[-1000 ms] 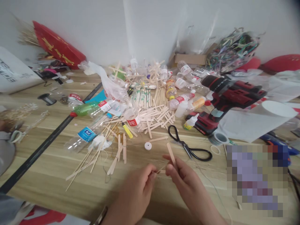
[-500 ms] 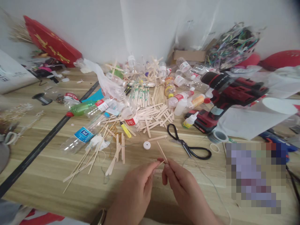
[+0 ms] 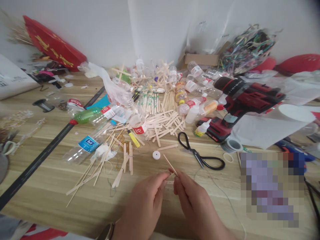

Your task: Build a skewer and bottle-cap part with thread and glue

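My left hand (image 3: 147, 196) is closed at the front of the wooden table (image 3: 95, 213), pinching a light wooden stick near its tip. Close beside it, my right hand (image 3: 191, 193) grips a thin wooden stick (image 3: 170, 164) that points up and to the left. The two sticks meet between my fingertips. Behind and below them a flat wooden piece (image 3: 170, 182) shows partly. Just beyond my hands are a white round disc (image 3: 156, 155) and black-handled scissors (image 3: 198, 156).
Loose craft sticks (image 3: 162, 123) and plastic bottles (image 3: 140, 125) are heaped ahead. A red and black drill (image 3: 250, 96) stands at the right beside a glue bottle (image 3: 203, 128). A long dark bar (image 3: 37, 163) crosses the left; thread (image 3: 227, 196) trails at the right.
The stick in my right hand has swung slightly left and lower. Both hands stay close together, with only small finger shifts.
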Action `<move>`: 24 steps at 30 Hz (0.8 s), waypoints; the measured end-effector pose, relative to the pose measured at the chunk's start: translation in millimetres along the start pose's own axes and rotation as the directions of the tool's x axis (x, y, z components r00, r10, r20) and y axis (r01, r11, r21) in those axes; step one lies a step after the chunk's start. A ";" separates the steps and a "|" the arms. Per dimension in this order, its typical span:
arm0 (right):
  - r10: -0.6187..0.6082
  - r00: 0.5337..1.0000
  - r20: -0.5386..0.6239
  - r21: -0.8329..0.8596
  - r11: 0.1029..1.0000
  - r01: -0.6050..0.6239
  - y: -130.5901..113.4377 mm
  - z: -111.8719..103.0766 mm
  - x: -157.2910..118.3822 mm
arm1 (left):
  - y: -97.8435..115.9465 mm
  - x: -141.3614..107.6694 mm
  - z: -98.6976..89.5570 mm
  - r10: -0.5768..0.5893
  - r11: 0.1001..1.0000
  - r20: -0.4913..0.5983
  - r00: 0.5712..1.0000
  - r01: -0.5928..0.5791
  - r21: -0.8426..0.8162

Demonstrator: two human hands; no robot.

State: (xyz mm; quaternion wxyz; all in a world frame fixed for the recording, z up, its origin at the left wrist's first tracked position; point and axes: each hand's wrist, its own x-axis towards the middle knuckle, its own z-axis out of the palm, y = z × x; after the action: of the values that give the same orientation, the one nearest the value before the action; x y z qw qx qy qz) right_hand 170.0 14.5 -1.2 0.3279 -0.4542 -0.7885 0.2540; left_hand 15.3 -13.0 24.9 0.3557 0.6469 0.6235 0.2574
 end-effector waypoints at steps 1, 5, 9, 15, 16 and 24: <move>-0.017 1.000 0.001 -0.029 0.999 0.018 0.6 0.4 -1.0 | 0.5 0.6 -0.1 -0.011 1.000 0.005 1.000 0.011 0.006; -0.121 0.992 -0.017 -0.152 0.981 0.117 3.4 1.5 -5.1 | 2.0 2.3 0.3 -0.056 0.998 0.029 0.998 0.056 0.008; -0.212 0.976 -0.050 -0.272 0.943 0.191 3.7 1.5 -7.6 | 3.9 0.8 1.4 -0.043 0.999 0.025 0.999 0.044 -0.031; -0.265 0.962 -0.057 -0.370 0.901 0.226 -2.0 0.3 -6.0 | 5.8 -3.9 -0.9 -0.060 0.993 0.044 0.997 0.064 -0.102; -0.266 0.962 -0.056 -0.373 0.899 0.227 -3.2 0.1 -5.8 | 5.7 -3.8 -2.3 -0.071 0.990 0.060 0.996 0.077 -0.115; -0.311 0.948 -0.067 -0.367 0.891 0.267 -10.5 -5.4 -4.2 | 2.6 1.1 -13.1 -0.104 0.953 0.245 0.964 0.168 -0.254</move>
State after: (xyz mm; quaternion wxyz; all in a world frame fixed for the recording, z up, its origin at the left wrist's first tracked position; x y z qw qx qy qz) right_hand 169.8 6.6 8.5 0.3233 -0.3979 -0.8581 0.0280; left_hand 6.9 -10.0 34.8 0.5276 0.5724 0.5804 0.2393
